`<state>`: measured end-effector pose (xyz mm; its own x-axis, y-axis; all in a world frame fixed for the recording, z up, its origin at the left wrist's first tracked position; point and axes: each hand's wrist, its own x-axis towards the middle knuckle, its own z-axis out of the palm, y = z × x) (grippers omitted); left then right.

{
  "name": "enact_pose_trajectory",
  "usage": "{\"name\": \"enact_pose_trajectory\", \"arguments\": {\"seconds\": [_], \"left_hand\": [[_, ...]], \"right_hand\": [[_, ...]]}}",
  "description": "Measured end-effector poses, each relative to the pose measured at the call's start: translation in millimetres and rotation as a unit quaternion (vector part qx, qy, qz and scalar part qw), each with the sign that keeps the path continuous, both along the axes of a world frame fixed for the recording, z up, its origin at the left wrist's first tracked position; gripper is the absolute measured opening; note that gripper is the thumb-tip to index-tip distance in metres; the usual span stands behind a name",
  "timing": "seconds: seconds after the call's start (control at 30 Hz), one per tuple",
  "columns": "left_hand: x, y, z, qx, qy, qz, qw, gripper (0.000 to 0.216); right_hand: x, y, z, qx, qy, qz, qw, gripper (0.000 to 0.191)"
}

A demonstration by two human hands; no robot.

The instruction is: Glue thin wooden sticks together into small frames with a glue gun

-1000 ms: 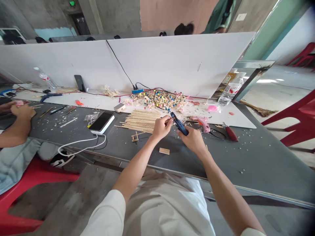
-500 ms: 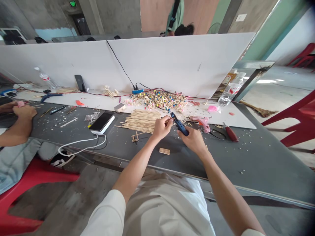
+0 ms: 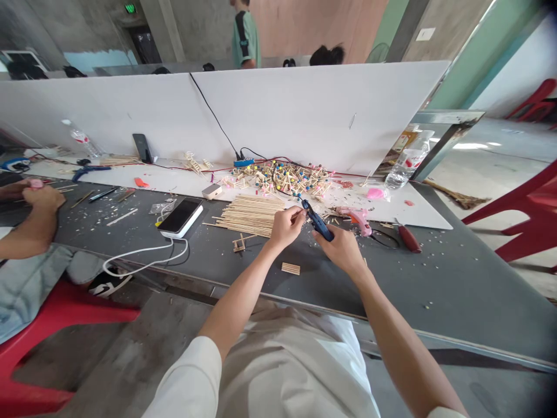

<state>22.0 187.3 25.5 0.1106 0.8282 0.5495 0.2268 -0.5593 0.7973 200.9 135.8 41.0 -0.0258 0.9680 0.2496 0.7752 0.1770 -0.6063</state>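
Observation:
My right hand [image 3: 342,247] is wrapped round the handles of dark blue pliers [image 3: 317,220], whose jaws point up and to the left. Close beside the jaws, my left hand [image 3: 287,225] is closed in a pinch; what lies between its fingertips is too small to make out. Behind that hand a pile of thin wooden sticks [image 3: 248,215] lies on the grey table. A little frame of joined sticks [image 3: 239,242] sits to the left of my left wrist. Nearer the table's front edge lies a short row of cut sticks [image 3: 290,268], side by side.
A pink glue gun [image 3: 359,219] and a red-handled tool [image 3: 409,238] lie to the right. Behind is a heap of short sticks with coloured balls [image 3: 287,177]. A phone on a white block [image 3: 181,217] trails a white cable at left. A co-worker's hand [image 3: 43,196] works far left.
Both my hands and the pliers stay almost where they were. In the background, a standing person in green has moved left.

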Motion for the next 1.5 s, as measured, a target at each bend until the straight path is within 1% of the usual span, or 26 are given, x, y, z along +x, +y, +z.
{"name": "enact_pose_trajectory", "arguments": {"seconds": [0.7, 1.07, 1.5], "left_hand": [[-0.8, 3.1, -4.7, 0.022, 0.022, 0.019, 0.999, 0.042], [-0.6, 3.1, -5.1, 0.029, 0.028, 0.024, 0.999, 0.039], [-1.0, 2.7, -4.1, 0.029, 0.033, 0.027, 0.999, 0.042]], "right_hand": [[0.1, 3.0, -7.3, 0.004, -0.006, -0.002, 1.000, 0.037], [-1.3, 1.7, -4.9, -0.001, -0.010, -0.007, 1.000, 0.037], [-1.0, 2.4, -5.1, -0.003, -0.012, -0.004, 1.000, 0.038]]}}
